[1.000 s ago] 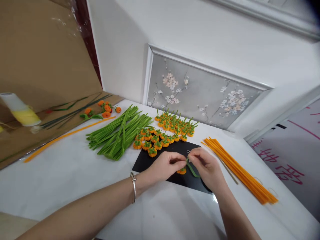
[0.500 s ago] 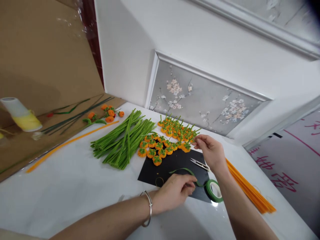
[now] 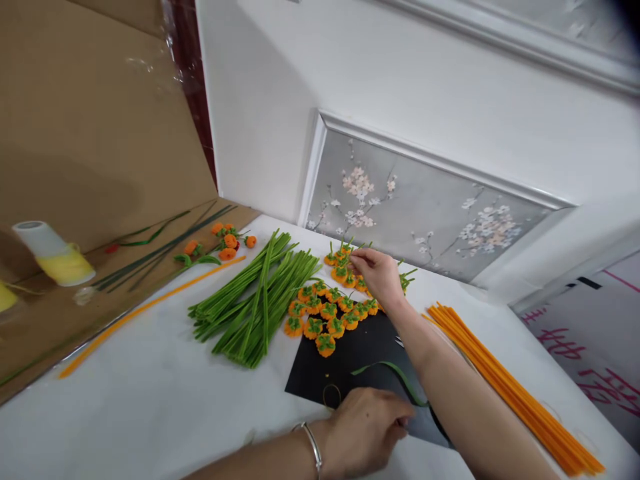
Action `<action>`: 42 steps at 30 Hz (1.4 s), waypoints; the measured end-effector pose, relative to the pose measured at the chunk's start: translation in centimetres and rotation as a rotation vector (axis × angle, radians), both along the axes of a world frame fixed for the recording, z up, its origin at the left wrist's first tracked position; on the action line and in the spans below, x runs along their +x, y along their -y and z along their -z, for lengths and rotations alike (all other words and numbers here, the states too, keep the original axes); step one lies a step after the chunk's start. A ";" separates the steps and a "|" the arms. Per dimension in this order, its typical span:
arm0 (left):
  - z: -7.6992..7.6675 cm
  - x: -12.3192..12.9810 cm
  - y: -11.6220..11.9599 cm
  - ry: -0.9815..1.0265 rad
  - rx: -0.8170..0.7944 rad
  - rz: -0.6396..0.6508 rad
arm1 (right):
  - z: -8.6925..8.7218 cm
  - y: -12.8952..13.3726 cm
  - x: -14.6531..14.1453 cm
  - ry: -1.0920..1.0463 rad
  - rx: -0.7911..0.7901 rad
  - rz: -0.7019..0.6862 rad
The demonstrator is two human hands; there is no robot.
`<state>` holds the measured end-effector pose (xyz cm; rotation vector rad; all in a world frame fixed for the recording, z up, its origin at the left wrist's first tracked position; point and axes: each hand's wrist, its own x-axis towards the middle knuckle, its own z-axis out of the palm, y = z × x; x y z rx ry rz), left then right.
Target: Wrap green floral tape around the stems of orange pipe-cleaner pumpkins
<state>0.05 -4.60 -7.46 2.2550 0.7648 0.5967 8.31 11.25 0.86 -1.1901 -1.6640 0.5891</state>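
Small orange fuzzy pieces with green leafy tops (image 3: 325,344) lie grouped at the table's middle, partly on a black sheet (image 3: 313,380). My right hand (image 3: 379,275) reaches over the back row of them, thumb and forefinger pinched beside a green stem; whatever they grip is too small to make out. Lower down, my left hand (image 3: 369,430), with a silver bangle at its wrist, hovers at the sheet's front edge. Its fingers are curled together, and what they hold is hidden. Between the hands runs a strip of green tape (image 3: 400,375). Snips (image 3: 399,342) show only their tips beside my right forearm.
A heap of green chenille stems (image 3: 257,303) lies left of the orange pieces. Orange stems (image 3: 515,387) stretch along the right, and a single orange stem (image 3: 150,313) at left. Finished orange flowers (image 3: 227,247) and a yellow-wound spool (image 3: 65,263) rest on cardboard. A white wall stands behind.
My right hand has moved left, from the right end of the orange pieces to above the back row. My left hand sits slightly lower and right in view. The tape roll is now mostly covered.
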 end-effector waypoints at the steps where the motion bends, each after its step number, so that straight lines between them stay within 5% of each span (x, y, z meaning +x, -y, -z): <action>1: 0.1 0.0 0.0 -0.004 -0.005 0.004 | 0.1 -0.7 -0.4 0.021 -0.007 -0.009; 15: 0.7 0.1 -1.1 -0.018 -0.119 0.068 | 3.3 -4.5 -2.8 0.181 -0.131 -0.120; 26: -1.0 -0.4 -0.7 -0.024 -0.127 0.020 | 0.8 -3.5 0.0 0.154 -0.158 -0.144; 33: -1.3 -0.4 -1.1 0.001 -0.107 0.040 | -2.8 2.9 8.7 -0.095 -0.155 -0.019; 38: -1.5 -0.1 -1.2 0.011 -0.114 0.050 | -0.2 10.2 10.6 -0.053 -0.154 0.132; 42: -2.1 0.0 -1.1 -0.024 -0.077 0.070 | 3.1 13.3 8.3 0.318 -0.059 -0.021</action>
